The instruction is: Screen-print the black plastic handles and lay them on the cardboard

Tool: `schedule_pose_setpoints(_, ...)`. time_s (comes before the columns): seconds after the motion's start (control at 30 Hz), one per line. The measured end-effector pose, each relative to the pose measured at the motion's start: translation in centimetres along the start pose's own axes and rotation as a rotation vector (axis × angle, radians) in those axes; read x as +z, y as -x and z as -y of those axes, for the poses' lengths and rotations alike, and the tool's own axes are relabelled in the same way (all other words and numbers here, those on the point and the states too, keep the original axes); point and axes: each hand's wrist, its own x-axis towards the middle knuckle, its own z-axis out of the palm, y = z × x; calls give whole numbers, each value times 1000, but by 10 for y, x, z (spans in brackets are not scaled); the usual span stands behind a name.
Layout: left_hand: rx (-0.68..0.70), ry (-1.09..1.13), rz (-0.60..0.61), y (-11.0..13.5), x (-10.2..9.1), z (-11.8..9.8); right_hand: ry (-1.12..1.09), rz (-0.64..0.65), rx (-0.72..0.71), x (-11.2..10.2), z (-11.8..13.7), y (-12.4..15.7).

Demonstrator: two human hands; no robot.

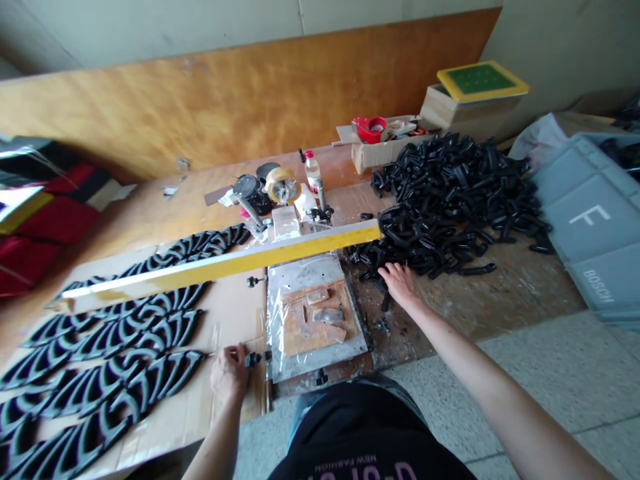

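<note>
We note a pale grey wall w/ vert. seam, top ctr.; a glossy brown wood panel upright behind the worktable; speckled grey tile floor, lower rt.; soft, diffuse light.

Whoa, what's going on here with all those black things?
Someone has a right hand at the near edge of a big heap of black parts. The left hand is low at the cardboard, beside the ends of neat rows of black parts. I can't tell whether either hand is gripping one. Between the hands is a metal plate with small blocks above it.
</note>
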Motion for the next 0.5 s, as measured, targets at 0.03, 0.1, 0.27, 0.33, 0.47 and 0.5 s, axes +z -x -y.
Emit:
schedule_pose_setpoints(0.03, -14, 35, 0, 1, -2, -1, 26, 9, -15, -1, -2, -1)
schedule_pose_setpoints(0.1, -68, 134, -9, 1, -6, 0, 55, -9, -29, -4, -6, 1)
schedule_pose_setpoints(0.27, -147, 323, -43, -8, -15, 0, -160, -64, -104, -15, 17, 15)
schedule_pose_setpoints(0.33, -126, 454, -91, -15, -28, -16, -281, -65, -249, -19, 50, 19)
schedule_pose_setpoints(0.47, 73, 915, -243, -27, -82, -88, -364, -87, -559, -18, 126, 18)
schedule_pose_setpoints(0.5, 140, 1013, -271, -29, -101, -110, -351, -105, -613, -17, 141, 16)
